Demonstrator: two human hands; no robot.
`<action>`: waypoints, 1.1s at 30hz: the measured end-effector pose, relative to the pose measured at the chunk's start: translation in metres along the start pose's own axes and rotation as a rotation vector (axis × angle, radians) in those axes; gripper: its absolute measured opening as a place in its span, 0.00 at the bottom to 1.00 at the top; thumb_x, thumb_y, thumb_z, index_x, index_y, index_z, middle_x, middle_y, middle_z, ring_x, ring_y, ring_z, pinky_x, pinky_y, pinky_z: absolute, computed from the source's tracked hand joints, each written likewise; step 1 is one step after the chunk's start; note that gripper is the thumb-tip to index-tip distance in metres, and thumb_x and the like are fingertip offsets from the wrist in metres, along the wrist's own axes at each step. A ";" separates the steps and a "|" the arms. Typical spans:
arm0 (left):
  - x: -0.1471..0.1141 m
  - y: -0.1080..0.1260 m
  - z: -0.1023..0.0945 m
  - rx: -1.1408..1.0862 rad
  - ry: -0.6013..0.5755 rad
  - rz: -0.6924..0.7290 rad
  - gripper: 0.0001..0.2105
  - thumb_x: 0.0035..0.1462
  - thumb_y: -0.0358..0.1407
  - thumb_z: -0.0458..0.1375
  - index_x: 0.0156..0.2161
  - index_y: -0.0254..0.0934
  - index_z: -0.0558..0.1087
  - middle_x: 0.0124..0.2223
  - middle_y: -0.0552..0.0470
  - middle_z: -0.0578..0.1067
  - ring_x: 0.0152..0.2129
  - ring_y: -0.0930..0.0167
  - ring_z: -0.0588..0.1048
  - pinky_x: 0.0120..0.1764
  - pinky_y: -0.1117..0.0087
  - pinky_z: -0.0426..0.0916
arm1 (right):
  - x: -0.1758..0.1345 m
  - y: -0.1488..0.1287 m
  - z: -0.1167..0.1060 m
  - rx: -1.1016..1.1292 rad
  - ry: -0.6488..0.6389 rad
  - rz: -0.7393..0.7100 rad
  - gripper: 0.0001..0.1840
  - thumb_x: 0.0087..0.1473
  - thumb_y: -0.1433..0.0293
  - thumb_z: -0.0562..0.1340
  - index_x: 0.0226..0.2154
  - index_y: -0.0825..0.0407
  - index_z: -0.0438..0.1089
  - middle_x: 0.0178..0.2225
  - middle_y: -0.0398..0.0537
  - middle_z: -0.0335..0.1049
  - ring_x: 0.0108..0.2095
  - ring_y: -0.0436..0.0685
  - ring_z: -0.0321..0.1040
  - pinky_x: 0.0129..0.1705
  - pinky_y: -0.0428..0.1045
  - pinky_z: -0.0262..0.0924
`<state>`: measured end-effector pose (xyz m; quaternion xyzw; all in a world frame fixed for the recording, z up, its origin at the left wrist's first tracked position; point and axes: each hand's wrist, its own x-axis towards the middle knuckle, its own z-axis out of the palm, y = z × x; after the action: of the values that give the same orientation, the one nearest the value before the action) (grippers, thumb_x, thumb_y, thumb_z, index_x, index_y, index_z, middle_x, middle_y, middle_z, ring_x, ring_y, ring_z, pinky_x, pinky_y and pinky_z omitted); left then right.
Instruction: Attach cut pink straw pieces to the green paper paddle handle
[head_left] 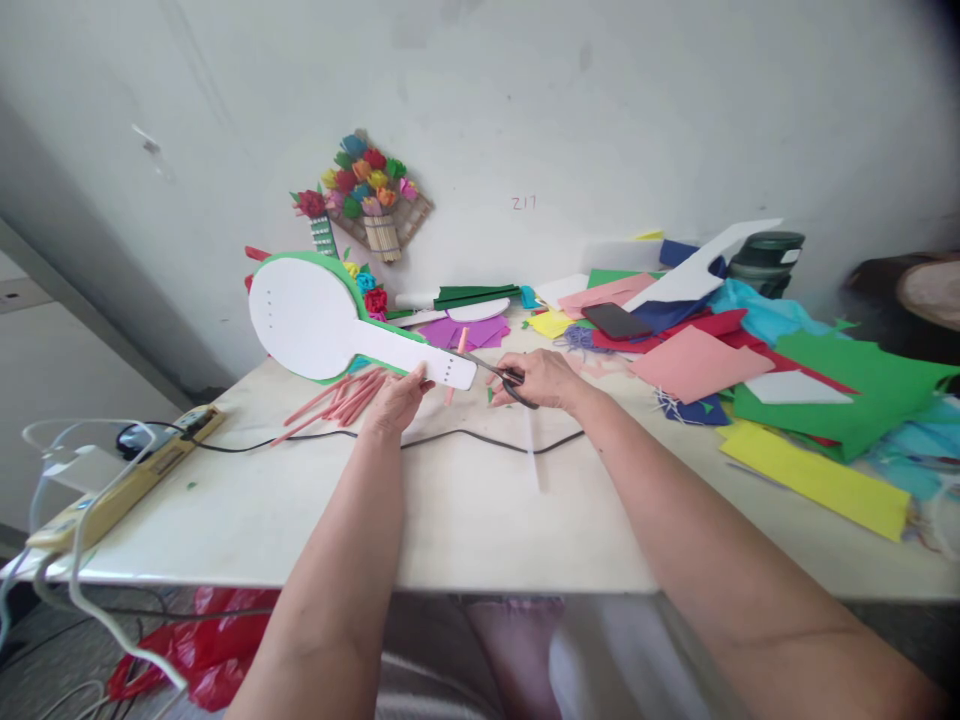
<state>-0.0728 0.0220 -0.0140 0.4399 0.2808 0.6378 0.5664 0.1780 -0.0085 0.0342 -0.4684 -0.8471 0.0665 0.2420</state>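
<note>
My left hand (403, 400) grips the narrow handle of a white lute-shaped cutout (304, 318) backed with green, thumb on its white face. Small dark marks dot the round body and the handle's tip. My right hand (541, 380) is closed on a pair of scissors (517, 390), whose blades point left to the handle's end. A thin pink strip (462, 340) shows by the blades; whether they touch it I cannot tell. Below the cutout, several rolled pink paper sticks (352, 398) lie on the table. A thin clear strip (534, 455) lies below my right hand.
Coloured sheets, including a green one (795, 390) and a yellow one (817, 478), pile up on the right with a phone (616, 321) and a dark jar (766, 262). A power strip (127, 480) sits left; its black cable (465, 432) crosses the table. Paper flowers (367, 180) stand behind.
</note>
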 end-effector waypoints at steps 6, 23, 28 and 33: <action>-0.001 0.001 0.001 -0.038 -0.005 -0.001 0.10 0.41 0.31 0.65 0.32 0.36 0.74 0.34 0.52 0.76 0.37 0.70 0.73 0.39 0.69 0.65 | -0.002 -0.005 -0.004 0.024 0.033 0.017 0.18 0.39 0.57 0.65 0.35 0.45 0.72 0.32 0.43 0.74 0.35 0.56 0.68 0.34 0.46 0.55; -0.002 0.004 0.006 -0.134 0.110 0.029 0.14 0.41 0.29 0.65 0.37 0.38 0.73 0.33 0.54 0.77 0.29 0.75 0.73 0.30 0.75 0.64 | 0.003 -0.001 0.012 0.932 -0.143 0.162 0.23 0.36 0.58 0.68 0.31 0.57 0.66 0.21 0.44 0.67 0.16 0.45 0.58 0.15 0.44 0.59; -0.002 0.005 0.007 -0.133 0.138 0.035 0.16 0.41 0.30 0.65 0.39 0.38 0.72 0.32 0.55 0.77 0.27 0.75 0.74 0.29 0.75 0.64 | 0.003 0.003 0.014 0.910 -0.213 0.114 0.22 0.40 0.56 0.65 0.32 0.58 0.66 0.15 0.39 0.63 0.13 0.46 0.58 0.14 0.43 0.57; -0.004 0.008 0.011 -0.132 0.168 0.030 0.14 0.41 0.31 0.65 0.37 0.37 0.73 0.31 0.55 0.77 0.26 0.76 0.73 0.27 0.76 0.63 | 0.003 0.004 0.014 0.842 -0.286 0.094 0.23 0.43 0.54 0.62 0.33 0.58 0.66 0.15 0.39 0.62 0.13 0.47 0.60 0.15 0.43 0.55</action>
<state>-0.0670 0.0154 -0.0030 0.3505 0.2780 0.6980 0.5591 0.1729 -0.0023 0.0215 -0.3530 -0.7491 0.4806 0.2887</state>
